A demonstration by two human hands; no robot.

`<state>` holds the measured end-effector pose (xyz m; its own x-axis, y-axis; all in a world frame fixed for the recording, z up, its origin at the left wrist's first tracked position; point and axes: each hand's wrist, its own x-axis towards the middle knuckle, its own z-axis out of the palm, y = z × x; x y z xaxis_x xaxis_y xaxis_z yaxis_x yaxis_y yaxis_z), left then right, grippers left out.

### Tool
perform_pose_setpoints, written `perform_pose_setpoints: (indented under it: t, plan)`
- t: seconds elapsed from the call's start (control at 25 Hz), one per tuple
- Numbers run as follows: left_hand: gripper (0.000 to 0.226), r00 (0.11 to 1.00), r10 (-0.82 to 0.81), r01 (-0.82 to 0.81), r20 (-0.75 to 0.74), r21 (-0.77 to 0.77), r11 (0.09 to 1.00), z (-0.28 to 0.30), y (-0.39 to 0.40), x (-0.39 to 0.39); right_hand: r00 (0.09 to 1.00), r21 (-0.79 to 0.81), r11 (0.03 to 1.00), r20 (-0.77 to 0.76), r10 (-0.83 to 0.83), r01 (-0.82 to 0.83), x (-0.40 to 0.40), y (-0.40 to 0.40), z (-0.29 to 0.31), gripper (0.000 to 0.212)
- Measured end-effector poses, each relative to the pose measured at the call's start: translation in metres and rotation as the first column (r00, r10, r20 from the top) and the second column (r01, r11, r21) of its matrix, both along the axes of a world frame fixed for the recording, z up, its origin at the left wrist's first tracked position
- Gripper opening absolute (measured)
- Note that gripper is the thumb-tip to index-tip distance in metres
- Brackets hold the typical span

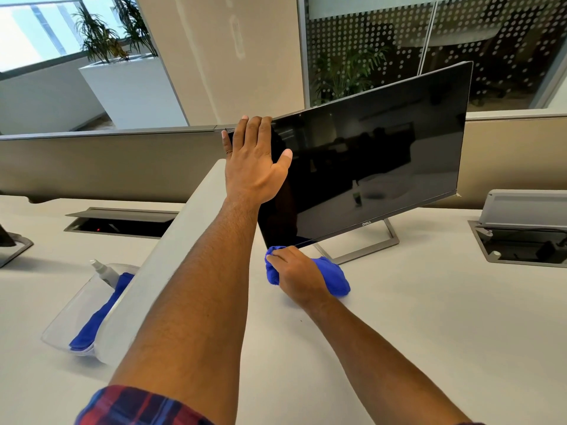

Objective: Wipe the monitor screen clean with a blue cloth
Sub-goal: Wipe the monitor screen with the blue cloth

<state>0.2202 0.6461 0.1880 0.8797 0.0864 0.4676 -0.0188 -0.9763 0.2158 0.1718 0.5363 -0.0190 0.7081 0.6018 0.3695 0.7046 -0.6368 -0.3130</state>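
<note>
Nearest, at 6 o'clock, a plaid sleeve (138, 406) rolled back off the left forearm. Further out at 8 o'clock, a clear tray (66, 320) resting on the surface (429, 332), holding a second blue cloth (98, 320) and a small spray bottle (102, 269).

Just right of centre, right hand (299, 276) curled round the bunched blue cloth (331, 276), knuckles up, grip pinching a wad of fabric forward toward the bottom left corner of the monitor (368, 161). Cloth touching or just short of the bezel edge there; hard to tell which. Rest of the cloth lying on the surface beside the metal stand (362, 250).

Beyond, at 12 o'clock, left hand (253, 167) spread flat, fingers straight over the top left corner, thumb splayed out on the dark glass, bracing the panel.

Judged as the start of a pass along the lower edge. Worth doing well:
- Keep the bracing hand firm but move the thumb off the glass, or wipe that spot last, since a print likely remains there.
- Lift the cloth clear of the surface and flatten it into a pad for broader contact.
- Sweep in long overlapping strokes toward 3 o'clock, light pressure, as the screen appears tilted on a thin stand and could rock.
- Finish along the bezel with the logo.
</note>
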Motion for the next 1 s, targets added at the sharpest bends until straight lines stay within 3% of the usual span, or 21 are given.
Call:
perform_pose_setpoints:
  t: [0.12, 0.28, 0.48, 0.56, 1.0]
  plan:
    - [0.071, 1.000, -0.006, 0.006, 0.004, 0.000, 1.000, 0.000, -0.001, 0.000, 0.991, 0.111, 0.990, -0.111, -0.071, 0.084, -0.004, -0.007, 0.003, 0.040]
    - [0.071, 1.000, -0.012, 0.012, 0.005, -0.007, 1.000, 0.000, 0.000, -0.001, 0.994, -0.104, 0.992, 0.085, -0.067, 0.076, -0.002, -0.016, -0.003, 0.066]
    - [0.071, 1.000, -0.012, 0.012, 0.006, -0.012, 1.000, 0.001, -0.001, -0.001, 0.968, -0.257, 0.966, 0.246, 0.050, 0.016, 0.014, -0.034, 0.008, 0.054]
    - [0.070, 1.000, -0.020, 0.020, 0.012, -0.017, 1.000, 0.001, 0.000, -0.003, 0.971, -0.270, 0.963, 0.234, 0.059, 0.007, 0.021, -0.046, 0.011, 0.052]
    - [0.069, 0.999, -0.014, 0.015, 0.040, -0.022, 1.000, 0.000, 0.000, 0.000, 0.975, -0.165, 0.978, 0.204, -0.092, 0.127, 0.070, -0.136, 0.019, 0.035]
